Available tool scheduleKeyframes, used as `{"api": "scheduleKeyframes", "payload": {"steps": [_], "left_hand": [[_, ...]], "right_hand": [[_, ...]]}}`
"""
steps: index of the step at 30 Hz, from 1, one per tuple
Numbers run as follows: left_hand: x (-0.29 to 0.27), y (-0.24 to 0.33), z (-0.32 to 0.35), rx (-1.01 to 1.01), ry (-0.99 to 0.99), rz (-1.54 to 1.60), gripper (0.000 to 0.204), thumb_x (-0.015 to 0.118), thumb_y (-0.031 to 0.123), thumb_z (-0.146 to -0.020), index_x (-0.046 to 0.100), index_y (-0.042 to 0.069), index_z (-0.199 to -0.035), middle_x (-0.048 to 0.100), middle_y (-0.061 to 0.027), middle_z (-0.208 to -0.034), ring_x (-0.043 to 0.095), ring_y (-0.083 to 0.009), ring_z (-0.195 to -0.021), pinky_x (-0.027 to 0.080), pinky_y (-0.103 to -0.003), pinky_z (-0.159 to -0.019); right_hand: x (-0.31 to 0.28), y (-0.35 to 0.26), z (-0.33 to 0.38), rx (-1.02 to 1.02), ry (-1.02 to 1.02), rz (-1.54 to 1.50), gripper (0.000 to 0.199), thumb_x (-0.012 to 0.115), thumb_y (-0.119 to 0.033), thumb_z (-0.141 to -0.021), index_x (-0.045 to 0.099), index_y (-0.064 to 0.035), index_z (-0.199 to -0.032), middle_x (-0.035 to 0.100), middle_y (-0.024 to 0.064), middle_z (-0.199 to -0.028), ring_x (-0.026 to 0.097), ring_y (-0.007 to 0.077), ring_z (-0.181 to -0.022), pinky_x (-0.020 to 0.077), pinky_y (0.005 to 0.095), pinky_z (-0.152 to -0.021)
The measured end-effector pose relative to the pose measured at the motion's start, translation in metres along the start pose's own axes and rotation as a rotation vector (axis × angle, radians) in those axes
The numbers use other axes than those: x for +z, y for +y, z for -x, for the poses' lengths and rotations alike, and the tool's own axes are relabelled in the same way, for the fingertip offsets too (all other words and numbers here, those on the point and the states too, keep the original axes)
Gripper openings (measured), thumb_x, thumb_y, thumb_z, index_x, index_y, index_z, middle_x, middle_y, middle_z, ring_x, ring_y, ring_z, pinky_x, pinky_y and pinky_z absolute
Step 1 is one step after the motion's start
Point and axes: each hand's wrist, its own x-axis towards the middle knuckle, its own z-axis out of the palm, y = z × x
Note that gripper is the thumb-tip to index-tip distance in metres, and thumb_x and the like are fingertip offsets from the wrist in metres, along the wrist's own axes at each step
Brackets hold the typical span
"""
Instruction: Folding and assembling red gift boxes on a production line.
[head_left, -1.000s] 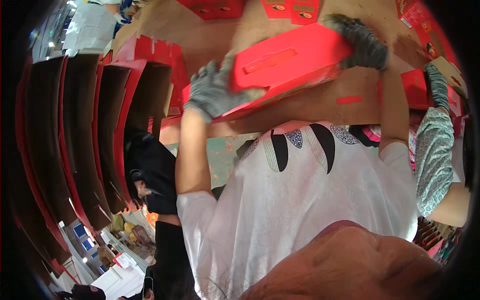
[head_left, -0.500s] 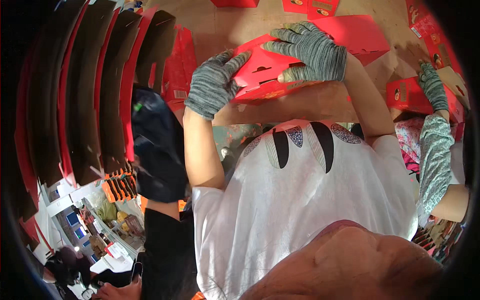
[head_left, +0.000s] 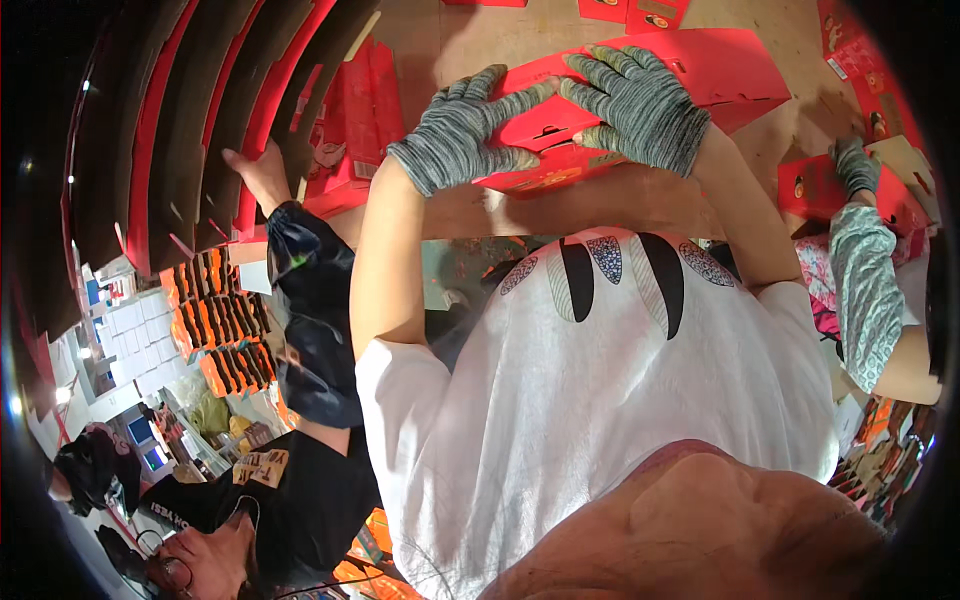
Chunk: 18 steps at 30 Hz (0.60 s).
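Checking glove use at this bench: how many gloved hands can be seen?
3. The left hand and right hand press on the red carton; a co-worker's gloved hand rests far right. Others may be hidden.

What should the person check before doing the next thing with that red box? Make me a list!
1. Left hand on the red box: ok, gloved palm lies flat on its left part.
2. Right hand on the box: ok, spread across the top.
3. Box resting on the brown table: ok.
4. Handle slot visible between the hands: ok.
5. Neighbours' hands apart: ok, a bare hand is at the cardboard stack, a gloved hand is on another red box.
6. Box flaps fully closed: cannot tell.
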Motion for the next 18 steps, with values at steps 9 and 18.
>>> {"api": "scheduleKeyframes", "payload": {"steps": [9,18], "left_hand": [[0.013,0.026,0.015,0.081,-0.016,-0.346,0.053,0.051,0.049,-0.085,0.038,0.038,-0.136,0.029,-0.0274,-0.138,0.033,-0.0406,-0.125,0.027,-0.048,-0.102],[0.024,0.039,0.017,0.098,-0.009,-0.349,0.064,0.056,0.057,-0.078,0.037,0.041,-0.136,0.026,-0.0285,-0.138,0.033,-0.0442,-0.123,0.029,-0.051,-0.099]], "right_hand": [[0.010,0.005,0.037,-0.058,0.266,-0.133,0.053,0.060,-0.038,-0.079,0.052,-0.0186,-0.127,0.050,0.0073,-0.129,0.047,0.0250,-0.118,0.0331,0.0438,-0.100],[0.002,-0.006,0.056,-0.041,0.228,-0.159,0.059,0.059,-0.040,-0.078,0.047,-0.0209,-0.132,0.040,0.0040,-0.140,0.039,0.0261,-0.126,0.0277,0.0466,-0.103]]}}
